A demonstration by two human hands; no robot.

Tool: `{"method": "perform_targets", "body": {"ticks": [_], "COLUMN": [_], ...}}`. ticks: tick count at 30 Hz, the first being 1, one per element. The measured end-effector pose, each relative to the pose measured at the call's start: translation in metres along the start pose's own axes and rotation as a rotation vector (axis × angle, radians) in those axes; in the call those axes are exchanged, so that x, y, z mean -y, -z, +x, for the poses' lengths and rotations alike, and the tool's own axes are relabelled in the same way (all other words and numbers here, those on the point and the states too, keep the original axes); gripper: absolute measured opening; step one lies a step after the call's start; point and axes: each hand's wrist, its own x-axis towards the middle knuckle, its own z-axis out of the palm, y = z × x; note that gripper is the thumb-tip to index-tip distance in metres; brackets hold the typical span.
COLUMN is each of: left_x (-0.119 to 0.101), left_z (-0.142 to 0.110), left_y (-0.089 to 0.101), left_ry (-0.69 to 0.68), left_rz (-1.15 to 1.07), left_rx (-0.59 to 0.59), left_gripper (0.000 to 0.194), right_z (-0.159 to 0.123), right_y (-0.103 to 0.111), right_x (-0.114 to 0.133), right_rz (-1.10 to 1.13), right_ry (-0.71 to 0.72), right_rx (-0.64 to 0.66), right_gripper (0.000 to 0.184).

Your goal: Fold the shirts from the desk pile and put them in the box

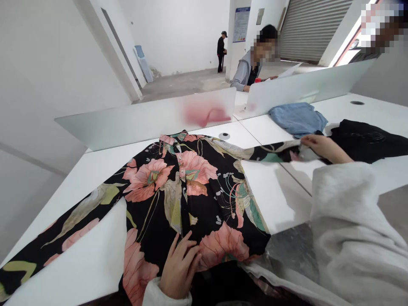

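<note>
A black blouse [207,204] with large pink flowers lies spread front side up on the white table. Its collar points away from me and one sleeve reaches out to each side. My left hand [180,263] rests flat on the lower front near the button placket, its fingers stretched out. Off to the right, my right hand [321,146] pinches the cuff end of the right-side sleeve [270,153], which is drawn out nearly straight. The hem hangs toward the near table edge, partly hidden by my left hand and sleeve.
Folded blue denim [298,119] and a black garment [369,138] lie at the right. Frosted dividers [153,117] run along the back of the white table [92,250]. Beyond them a person [245,70] sits holding paper, and another person [220,53] stands farther off.
</note>
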Motion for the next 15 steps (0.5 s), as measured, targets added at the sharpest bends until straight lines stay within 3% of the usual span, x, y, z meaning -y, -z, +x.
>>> {"method": "perform_targets", "body": {"ticks": [3,5,7,9,12,15], "left_x": [0.003,0.005,0.006,0.008,0.01,0.013], "left_z": [-0.002,-0.003,-0.003,-0.002,-0.002,-0.003], "left_y": [-0.001,-0.003,-0.003,-0.004,-0.004,-0.004], "left_ry": [0.012,0.01,0.002,-0.008,-0.008,-0.011], "left_rz": [0.031,0.068,0.1,0.118,0.117,0.108], "left_rx": [-0.013,-0.019,-0.017,-0.011,-0.024,-0.017], "left_gripper": [0.023,0.028,0.032,0.033,0.033,0.032], "right_z": [0.01,0.007,0.0,-0.004,-0.005,0.0], "right_y": [0.004,-0.012,-0.037,-0.065,-0.093,-0.1], "right_x": [0.018,0.033,0.044,0.046,0.033,0.006], "right_rz": [-0.148,-0.094,-0.01,-0.005,-0.027,-0.036], "right_ry": [-0.083,0.026,0.196,0.29,0.202,0.001], "right_rx": [-0.109,-0.051,0.066,0.1,0.007,-0.121], "right_gripper": [0.033,0.038,0.042,0.046,0.052,0.057]}}
